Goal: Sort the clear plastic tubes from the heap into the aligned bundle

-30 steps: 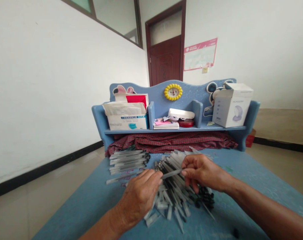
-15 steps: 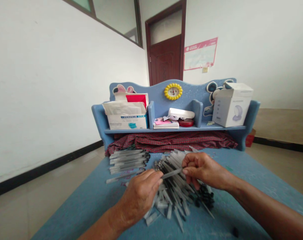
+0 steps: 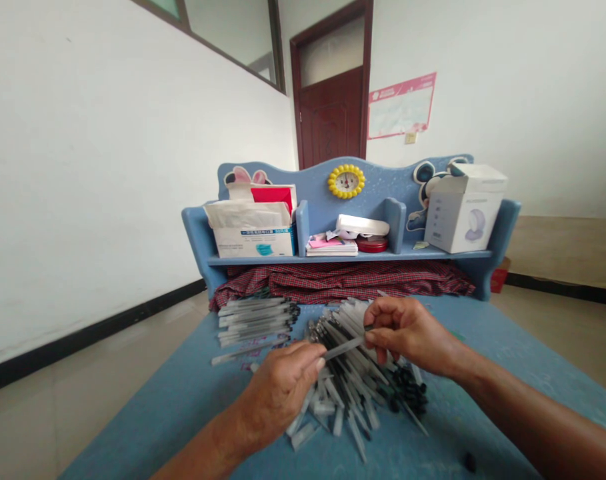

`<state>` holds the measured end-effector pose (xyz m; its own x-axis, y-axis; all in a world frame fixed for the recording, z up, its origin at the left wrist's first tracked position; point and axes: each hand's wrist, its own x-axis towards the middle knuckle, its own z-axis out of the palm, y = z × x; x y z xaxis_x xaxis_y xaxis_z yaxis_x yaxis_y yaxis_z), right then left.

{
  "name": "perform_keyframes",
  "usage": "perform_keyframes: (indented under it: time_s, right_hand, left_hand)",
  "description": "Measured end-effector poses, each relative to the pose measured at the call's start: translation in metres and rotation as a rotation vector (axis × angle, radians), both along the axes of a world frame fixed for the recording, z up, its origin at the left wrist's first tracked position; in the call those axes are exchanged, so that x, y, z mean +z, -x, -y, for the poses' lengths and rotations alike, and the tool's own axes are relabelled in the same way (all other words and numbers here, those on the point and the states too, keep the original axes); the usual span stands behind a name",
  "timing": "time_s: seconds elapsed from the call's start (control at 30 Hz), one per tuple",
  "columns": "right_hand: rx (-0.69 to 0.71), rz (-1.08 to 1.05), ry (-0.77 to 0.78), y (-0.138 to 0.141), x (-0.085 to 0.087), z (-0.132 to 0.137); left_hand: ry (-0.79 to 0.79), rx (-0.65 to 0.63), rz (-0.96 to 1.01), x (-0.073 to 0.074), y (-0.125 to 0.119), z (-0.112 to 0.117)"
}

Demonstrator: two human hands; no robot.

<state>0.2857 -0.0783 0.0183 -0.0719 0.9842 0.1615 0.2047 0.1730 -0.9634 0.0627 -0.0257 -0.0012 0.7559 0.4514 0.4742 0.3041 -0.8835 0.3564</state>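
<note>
A translucent pen barrel (image 3: pixel 343 348) spans the gap between my two hands, above a loose heap of pen parts (image 3: pixel 355 393). My left hand (image 3: pixel 287 380) is closed around its left end, fingers pressed together. At the other end, the thumb and fingers of my right hand (image 3: pixel 397 333) pinch the tip, where a small black piece (image 3: pixel 369 327) shows. Whether that piece sits in the barrel I cannot tell. Left of the heap, a row of pens (image 3: pixel 255 319) with black ends lies side by side, and a single pen (image 3: pixel 247 351) lies just nearer.
Small black caps (image 3: pixel 407 390) are piled at the heap's right; one loose cap (image 3: pixel 470 461) lies near the front edge. Behind the blue table (image 3: pixel 487 373) stand a checked cloth (image 3: pixel 333 283) and a shelf (image 3: pixel 277 261) holding a mask box (image 3: pixel 255 240) and a white box (image 3: pixel 465 213).
My right hand's fingers have shifted slightly at the barrel's end, and the small black piece shows more plainly. My left hand stays almost where it was.
</note>
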Motion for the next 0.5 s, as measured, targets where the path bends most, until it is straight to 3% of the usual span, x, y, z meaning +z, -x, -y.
perform_keyframes:
  time_s: [0.17,0.37,0.5]
  right_hand:
    - [-0.121,-0.032,-0.062,-0.008,0.001,-0.005]
    - [-0.375,-0.092,-0.177,-0.028,0.006,-0.014]
    - [-0.452,0.069,-0.310,-0.025,0.001,-0.011]
  left_hand:
    - [0.015,0.059,-0.060,0.007,0.006,-0.013]
    - [0.126,0.158,-0.225,0.023,0.039,-0.055]
    - [0.223,0.270,-0.274,0.020,0.051,-0.073]
